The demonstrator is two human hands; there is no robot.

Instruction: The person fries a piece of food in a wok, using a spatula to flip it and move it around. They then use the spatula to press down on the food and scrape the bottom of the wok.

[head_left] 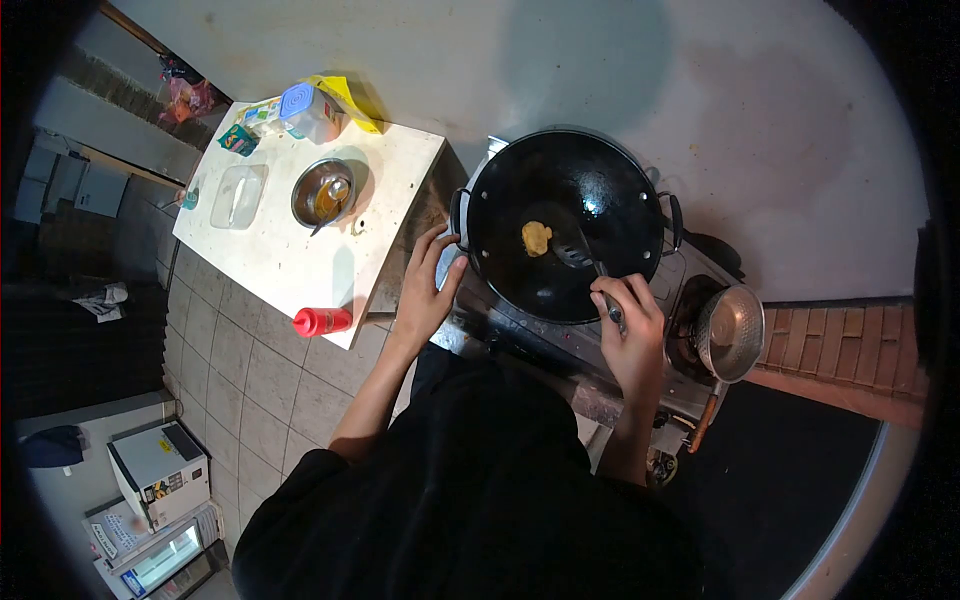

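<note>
A large black wok (pixel 510 180) sits on the stove, with one small golden-brown fritter (pixel 537 239) in its middle. My right hand (pixel 632 325) is closed around the handle of a slotted spatula (pixel 574 254). The spatula's blade lies in the wok just right of the fritter. At the wok's left side, my left hand (pixel 428 292) has its thumb and fingers apart, fingertips right at the loop handle (pixel 457 212).
Right of the wok, a hammered metal saucepan (pixel 733 335) sits with its wooden handle pointing towards me. On the white table (pixel 290 270) to the left are a steel bowl (pixel 324 192) with yellowish contents, a clear plastic tray (pixel 239 197), a lidded container (pixel 309 112) and a red squeeze bottle (pixel 322 321).
</note>
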